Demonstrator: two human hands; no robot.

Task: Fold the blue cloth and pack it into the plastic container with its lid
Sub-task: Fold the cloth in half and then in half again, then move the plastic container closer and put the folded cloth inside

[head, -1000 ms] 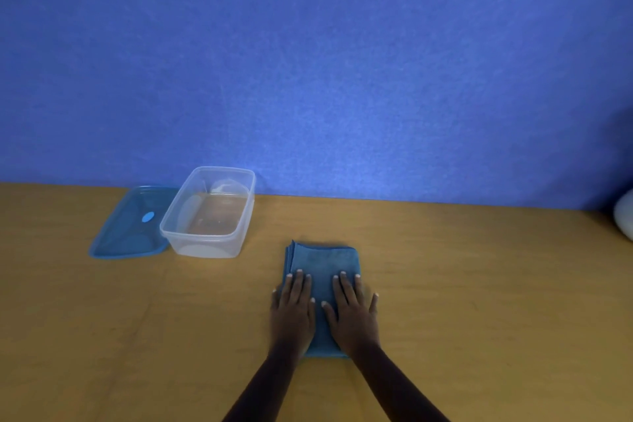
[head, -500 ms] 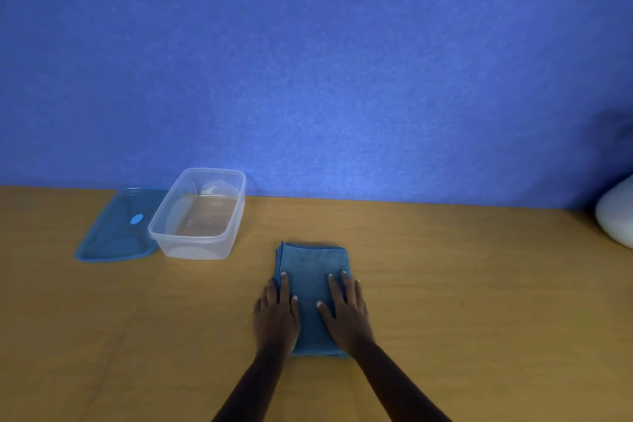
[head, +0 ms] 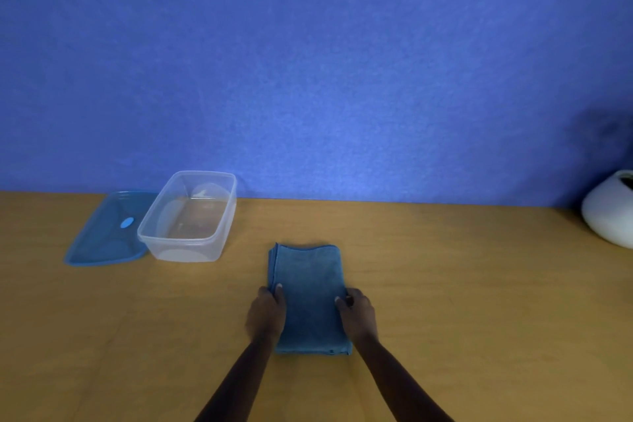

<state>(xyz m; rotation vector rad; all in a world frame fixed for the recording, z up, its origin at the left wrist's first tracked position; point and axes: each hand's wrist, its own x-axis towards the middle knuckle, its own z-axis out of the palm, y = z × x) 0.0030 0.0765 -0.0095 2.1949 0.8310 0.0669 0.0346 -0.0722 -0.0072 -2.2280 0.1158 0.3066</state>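
Observation:
The blue cloth (head: pixel 310 298) lies folded into a narrow rectangle on the wooden table, its long side running away from me. My left hand (head: pixel 266 313) grips its left edge, thumb on top. On the opposite side my right hand (head: pixel 358 315) pinches the right edge the same way. The clear plastic container (head: pixel 188 243) stands open and empty at the back left, apart from the cloth. Its blue lid (head: pixel 109 233) lies flat on the table just left of it, touching or slightly tucked under the container's side.
A blue wall rises behind the wooden table (head: pixel 462 284). A white rounded vase (head: pixel 609 209) sits at the far right edge of the view.
Both hands slid off the top of the cloth and out to its two long sides, fingers curling onto the edges. The camera view shifted a little to the right.

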